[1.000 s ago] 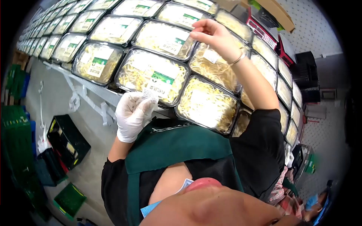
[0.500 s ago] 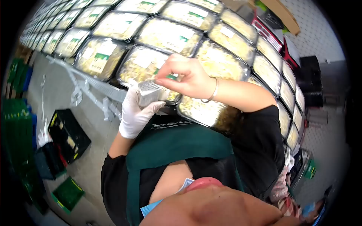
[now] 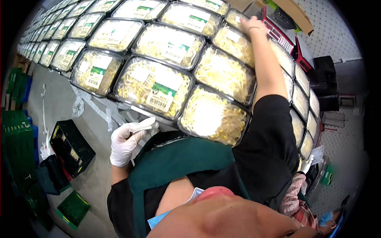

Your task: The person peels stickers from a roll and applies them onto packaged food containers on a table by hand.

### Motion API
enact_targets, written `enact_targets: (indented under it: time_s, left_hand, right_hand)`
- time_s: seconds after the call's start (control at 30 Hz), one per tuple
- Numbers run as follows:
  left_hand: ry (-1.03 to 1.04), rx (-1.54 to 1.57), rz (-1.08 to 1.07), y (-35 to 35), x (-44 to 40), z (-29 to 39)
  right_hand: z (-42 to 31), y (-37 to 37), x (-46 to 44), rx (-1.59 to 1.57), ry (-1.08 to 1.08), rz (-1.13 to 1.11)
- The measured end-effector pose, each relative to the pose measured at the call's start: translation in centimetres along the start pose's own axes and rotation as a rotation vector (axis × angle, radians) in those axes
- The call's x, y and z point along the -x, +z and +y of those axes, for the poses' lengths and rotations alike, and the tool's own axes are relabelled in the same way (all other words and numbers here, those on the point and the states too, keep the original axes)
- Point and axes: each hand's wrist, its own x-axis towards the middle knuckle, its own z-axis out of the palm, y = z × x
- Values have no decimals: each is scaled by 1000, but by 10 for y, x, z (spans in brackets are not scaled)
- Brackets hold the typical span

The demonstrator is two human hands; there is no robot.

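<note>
My left hand (image 3: 126,142), in a white glove, pinches a small pad of white labels (image 3: 145,126), seen almost edge-on in front of the apron. My bare right hand (image 3: 254,25) reaches far forward with fingers stretched over a clear-lidded tray (image 3: 234,16). The fingertips are beside a small white label on its lid; whether they touch it is hard to tell. Nearest my left hand lies a tray of bean sprouts (image 3: 152,88) with a green-and-white label and a small white one. Another sprout tray (image 3: 214,115) sits close to my body, its lid glaring.
Rows of sprout trays cover the table into the distance. Red-framed scales (image 3: 278,35) stand beyond my right hand. At left on the floor are a black crate (image 3: 72,148) and green crates (image 3: 73,208). A co-worker's gloved hand (image 3: 306,163) and patterned sleeve show at lower right.
My right hand has left the label pad and moved forward and right to a far tray. My left hand has drawn back toward my body, turning the pad edge-on.
</note>
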Motion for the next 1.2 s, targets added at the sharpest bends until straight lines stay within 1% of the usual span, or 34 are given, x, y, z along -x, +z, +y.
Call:
enact_targets:
  time_s: [0.03, 0.07, 0.13, 0.17, 0.2, 0.23, 0.27, 0.3, 0.33, 0.37, 0.4, 0.43, 0.47, 0.53, 0.57, 0.6, 0.63, 0.67, 0.7, 0.73, 0.77, 0.8, 0.83, 0.87, 0.9, 0.93, 0.97, 1.0, 1.07, 1.13, 1.2]
  left_hand:
    - [63, 23, -57, -1, 0, 4]
    - [66, 18, -64, -1, -4, 10]
    - [96, 257, -258, 6, -7, 19]
    - [32, 415, -173, 16, -4, 18]
    - [43, 372, -204, 22, -7, 26]
    - [52, 288, -220, 23, -10, 20]
    - [59, 201, -243, 23, -13, 11]
    - [160, 26, -191, 20, -14, 2]
    - [65, 251, -127, 32, -11, 12]
    - [216, 282, -119, 36, -13, 11]
    - [363, 322, -116, 40, -15, 9]
    - [336, 352, -43, 46, -13, 8]
    - [384, 346, -40, 48, -15, -4]
    - [407, 393, -225, 53, -13, -6]
    - [312, 431, -418, 58, -8, 3]
    - [163, 409, -567, 67, -4, 17]
    - [71, 302, -741, 71, -6, 23]
    - [-19, 195, -900, 76, -7, 24]
    - [55, 141, -935, 82, -3, 14]
    - [56, 152, -933, 90, 3, 9]
    - [9, 199, -938, 100, 10, 6]
    - [-38, 240, -945, 111, 16, 5]
    - [237, 111, -970, 123, 19, 7]
    - [-4, 171, -1006, 134, 27, 16]
    - [14, 254, -985, 150, 37, 14]
    - [34, 338, -956, 167, 45, 11]
    - [107, 275, -984, 181, 49, 12]
    - [291, 155, -917, 201, 56, 18]
    - [165, 360, -918, 246, 64, 18]
    - [91, 498, -1063, 291, 79, 35]
    - [-10, 810, -1225, 342, 109, 43]
  right_hand:
    - [9, -20, 9, -10, 42, -148]
    - [26, -6, -10, -15, 67, -146]
    - [55, 15, -40, -100, -71, -202]
    - [51, 0, -13, -234, -251, -129]
    - [36, -28, 34, -363, -432, -51]
    - [20, -52, 93, -615, -512, -103]
    - [10, -65, 144, -948, -776, -300]
    - [3, -93, 206, -888, -912, -402]
    - [1, -112, 261, -896, -908, -614]
    - [1, -111, 302, -1038, -1040, -587]
    - [-1, -112, 334, -1057, -1031, -585]
    - [-1, -112, 359, -1139, -1004, -532]
    - [0, -109, 380, -1283, -851, -458]
    - [9, -98, 400, -1339, -820, -204]
    - [18, -101, 406, -1306, -834, 24]
    - [35, -100, 409, -1214, -740, 113]
    - [58, -96, 408, -1248, -497, 117]
    - [87, -107, 399, -1096, -325, 179]
    - [122, -104, 388, -1005, -176, 80]
    - [146, -101, 388, -890, -63, -24]
    - [163, -91, 385, -583, -23, -169]
    - [167, -72, 389, -551, -72, -115]
    - [169, -55, 391, -407, -163, -10]
    - [170, -41, 391, -261, -256, 101]
    - [171, -29, 389, -90, -319, 198]
    - [169, -32, 392, 14, -340, 222]
    - [174, -42, 395, 54, -318, 181]
    - [179, -50, 394, 93, -296, 142]
    - [210, -48, 383, 79, -200, 20]
    - [257, -48, 373, -103, -228, -64]
    - [290, -55, 376, -429, -289, -188]
